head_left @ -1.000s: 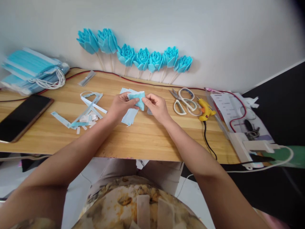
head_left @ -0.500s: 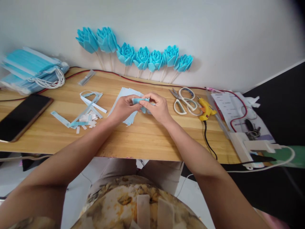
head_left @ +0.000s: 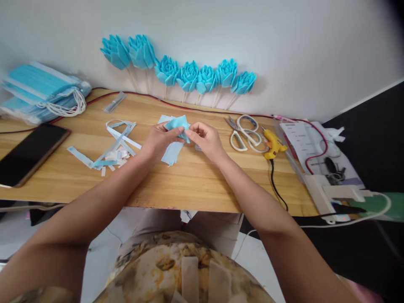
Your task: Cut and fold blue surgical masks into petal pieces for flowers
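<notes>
Between my two hands is a small folded piece of blue mask fabric (head_left: 177, 122), held above the table. My left hand (head_left: 160, 139) pinches it, thumb on top and fingers beneath. At its right edge my right hand (head_left: 203, 136) is closed, with thumb and fingertips pinching the corner. Under my hands lie flat light-blue fabric sheets (head_left: 172, 153), partly covered by my left hand. Scissors with white handles (head_left: 243, 132) rest to the right of my right hand, and a yellow glue gun (head_left: 274, 144) lies beyond them.
Several blue fabric flowers (head_left: 189, 76) on sticks lean against the wall. Cut strips and scraps (head_left: 116, 147) lie left, near a phone (head_left: 33, 153) and a stack of masks (head_left: 44, 90). A power strip (head_left: 320, 198) and papers (head_left: 311, 139) are on the right.
The fabric piece, rolled or bunched between both hands before, now shows a wider, flatter face. My left hand has shifted slightly left, and my right fingers have moved to the piece's right edge.
</notes>
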The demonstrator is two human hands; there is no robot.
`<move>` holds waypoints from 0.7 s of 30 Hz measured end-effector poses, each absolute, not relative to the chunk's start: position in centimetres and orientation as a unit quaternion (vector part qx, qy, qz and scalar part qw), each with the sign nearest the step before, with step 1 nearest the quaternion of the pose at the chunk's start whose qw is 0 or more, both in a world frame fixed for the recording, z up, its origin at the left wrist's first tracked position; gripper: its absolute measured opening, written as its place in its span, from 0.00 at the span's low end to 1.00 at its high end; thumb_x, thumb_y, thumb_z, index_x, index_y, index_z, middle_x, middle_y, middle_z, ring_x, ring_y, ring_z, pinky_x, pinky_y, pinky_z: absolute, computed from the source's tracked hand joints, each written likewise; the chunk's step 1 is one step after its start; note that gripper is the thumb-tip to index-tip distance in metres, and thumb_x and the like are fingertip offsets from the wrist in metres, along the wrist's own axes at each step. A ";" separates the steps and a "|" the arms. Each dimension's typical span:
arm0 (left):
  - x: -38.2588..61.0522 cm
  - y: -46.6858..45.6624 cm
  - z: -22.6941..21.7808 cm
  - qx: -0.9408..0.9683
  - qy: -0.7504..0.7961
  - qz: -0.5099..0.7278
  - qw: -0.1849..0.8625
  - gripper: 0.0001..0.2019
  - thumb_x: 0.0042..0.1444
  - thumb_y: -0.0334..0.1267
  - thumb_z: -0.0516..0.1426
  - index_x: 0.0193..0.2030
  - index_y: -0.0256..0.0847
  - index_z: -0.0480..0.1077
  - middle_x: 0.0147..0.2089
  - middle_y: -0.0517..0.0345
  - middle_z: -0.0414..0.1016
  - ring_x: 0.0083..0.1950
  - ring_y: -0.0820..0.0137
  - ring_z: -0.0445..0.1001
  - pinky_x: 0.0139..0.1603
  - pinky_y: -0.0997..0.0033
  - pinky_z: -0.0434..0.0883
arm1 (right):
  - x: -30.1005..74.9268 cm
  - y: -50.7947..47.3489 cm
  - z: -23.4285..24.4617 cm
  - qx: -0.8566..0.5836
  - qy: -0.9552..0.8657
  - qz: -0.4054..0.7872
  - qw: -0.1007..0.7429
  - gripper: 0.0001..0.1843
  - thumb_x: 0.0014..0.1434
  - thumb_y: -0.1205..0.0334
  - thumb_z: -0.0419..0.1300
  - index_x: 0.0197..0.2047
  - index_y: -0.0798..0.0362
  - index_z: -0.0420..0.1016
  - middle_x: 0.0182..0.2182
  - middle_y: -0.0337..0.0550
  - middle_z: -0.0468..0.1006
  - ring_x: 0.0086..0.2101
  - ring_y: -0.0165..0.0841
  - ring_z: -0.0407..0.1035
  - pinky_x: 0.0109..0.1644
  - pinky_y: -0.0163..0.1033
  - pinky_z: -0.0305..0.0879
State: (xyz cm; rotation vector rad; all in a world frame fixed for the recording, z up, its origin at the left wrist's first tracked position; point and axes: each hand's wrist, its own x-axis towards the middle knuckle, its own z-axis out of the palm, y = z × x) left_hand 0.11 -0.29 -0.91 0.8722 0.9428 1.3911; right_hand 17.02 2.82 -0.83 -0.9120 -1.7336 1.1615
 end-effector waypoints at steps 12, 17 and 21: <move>-0.2 -0.1 -0.9 0.333 0.385 0.591 0.625 0.16 0.40 0.41 0.77 0.32 0.36 0.80 0.34 0.56 0.83 0.37 0.72 0.81 0.42 0.73 0.81 | 17.1 2.9 -0.9 -0.390 -0.731 0.352 0.435 0.16 0.62 0.48 0.61 0.31 0.50 0.71 0.27 0.37 0.75 0.28 0.29 0.64 0.37 0.37 0.62; 0.0 -0.4 -0.7 0.350 0.388 0.588 0.617 0.13 0.45 0.40 0.74 0.32 0.36 0.79 0.34 0.56 0.82 0.38 0.70 0.82 0.46 0.69 0.81 | 17.0 2.9 -1.0 -0.396 -0.734 0.377 0.402 0.21 0.58 0.41 0.65 0.30 0.50 0.70 0.27 0.36 0.74 0.28 0.29 0.63 0.35 0.37 0.60; -0.4 -0.2 -0.4 0.354 0.388 0.591 0.613 0.12 0.46 0.40 0.74 0.31 0.37 0.80 0.33 0.57 0.82 0.37 0.71 0.81 0.44 0.70 0.81 | 17.3 3.3 -1.2 -0.404 -0.728 0.370 0.412 0.16 0.60 0.47 0.63 0.31 0.51 0.73 0.25 0.36 0.74 0.27 0.28 0.63 0.35 0.37 0.60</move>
